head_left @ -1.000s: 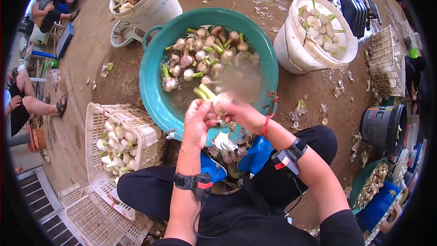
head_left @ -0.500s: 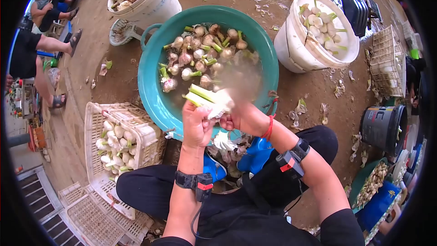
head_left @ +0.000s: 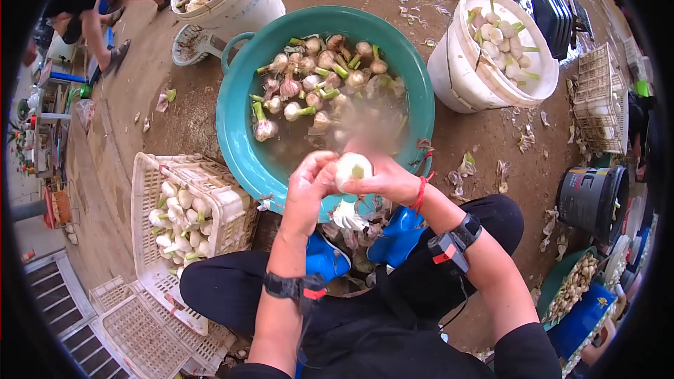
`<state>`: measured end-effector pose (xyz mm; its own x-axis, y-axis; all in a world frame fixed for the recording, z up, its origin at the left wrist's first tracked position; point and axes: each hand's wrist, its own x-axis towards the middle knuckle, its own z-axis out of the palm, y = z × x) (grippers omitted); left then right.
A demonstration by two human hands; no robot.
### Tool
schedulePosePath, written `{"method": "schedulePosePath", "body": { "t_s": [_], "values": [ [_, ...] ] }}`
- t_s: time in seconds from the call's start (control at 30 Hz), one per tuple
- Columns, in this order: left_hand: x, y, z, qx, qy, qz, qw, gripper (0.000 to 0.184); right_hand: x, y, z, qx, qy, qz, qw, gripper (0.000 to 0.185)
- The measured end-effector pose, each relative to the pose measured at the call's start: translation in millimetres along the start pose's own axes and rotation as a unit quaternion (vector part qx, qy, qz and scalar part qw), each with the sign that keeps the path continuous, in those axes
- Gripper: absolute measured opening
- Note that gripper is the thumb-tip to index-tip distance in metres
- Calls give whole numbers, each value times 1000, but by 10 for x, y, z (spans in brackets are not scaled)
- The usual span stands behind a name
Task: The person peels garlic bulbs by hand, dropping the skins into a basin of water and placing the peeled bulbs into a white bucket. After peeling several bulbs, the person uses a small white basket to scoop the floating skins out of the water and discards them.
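A smooth white garlic bulb (head_left: 352,170) is held over the near rim of a teal tub (head_left: 234,142), its pale green stem end facing me. My right hand (head_left: 393,181) grips it, thumb across its lower side. The curled fingers of my left hand (head_left: 307,188) press against its left side; their tips are partly hidden. Unpeeled garlic bulbs (head_left: 309,83) with short green stalks lie in the tub's murky water. A blur in the picture covers part of the water just beyond my right hand. Peeled skin (head_left: 347,216) hangs at the near rim.
At left, a white plastic crate (head_left: 232,200) holds white garlic bulbs. A white bucket (head_left: 449,74) with peeled bulbs stands at right, another bucket (head_left: 246,0) with unpeeled ones at upper left. Blue boots (head_left: 326,256) are below the tub. A person's legs (head_left: 98,28) show at far left.
The bulb has turned: its long green stalk pointed left before, and now its stem end faces me. Both hands shifted slightly. At far left, a person has moved up the view.
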<state>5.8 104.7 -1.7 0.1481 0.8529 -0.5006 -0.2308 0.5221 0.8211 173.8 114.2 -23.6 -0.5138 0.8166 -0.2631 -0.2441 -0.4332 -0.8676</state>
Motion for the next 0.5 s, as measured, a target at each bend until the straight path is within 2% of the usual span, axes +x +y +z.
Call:
{"method": "schedulePosePath", "body": {
  "t_s": [0.03, 0.07, 0.13, 0.17, 0.23, 0.27, 0.3, 0.37, 0.4, 0.43, 0.47, 0.5],
  "values": [
    [-34, 24, 10, -2, 0, 0, 1000, 18, 17, 12, -18, -127, 44, -19, 991, 56],
    [-60, 53, 30, 133, 23, 56, 989, 17, 79, 85, -9, -221, 94, -123, 963, 52],
    [-116, 165, 73, 354, 58, 172, 918, 16, 88, 150, -87, -233, 91, -147, 957, 50],
    [-106, 163, 43, 354, 61, 169, 918, 16, 94, 116, -64, -243, 90, -171, 951, 50],
    [-73, 166, -23, 456, 23, 202, 866, 13, 41, 9, 0, -277, 92, -154, 944, 51],
    [-86, 167, -9, 419, 35, 144, 896, 13, 32, 5, 12, -261, 82, -170, 947, 48],
    [-67, 145, -20, 419, 36, 145, 896, 13, 30, 1, 20, -246, 75, -187, 948, 45],
    [2, 2, -72, 211, 28, 61, 975, 13, 37, 23, 55, -210, 73, -183, 958, 38],
    [24, -105, -86, 185, 5, 37, 982, 15, 36, 10, 80, -97, 73, -159, 980, 37],
    [10, -225, -125, 218, -25, 15, 976, 16, 51, -8, 97, 15, 72, -134, 988, 36],
    [-54, -285, -135, 222, -85, -17, 971, 17, 70, 10, 107, 97, 88, -137, 982, 38],
    [-129, -346, -147, 225, -146, -51, 962, 19, 22, -60, 98, 37, 93, -117, 988, 37]
  ]
}}
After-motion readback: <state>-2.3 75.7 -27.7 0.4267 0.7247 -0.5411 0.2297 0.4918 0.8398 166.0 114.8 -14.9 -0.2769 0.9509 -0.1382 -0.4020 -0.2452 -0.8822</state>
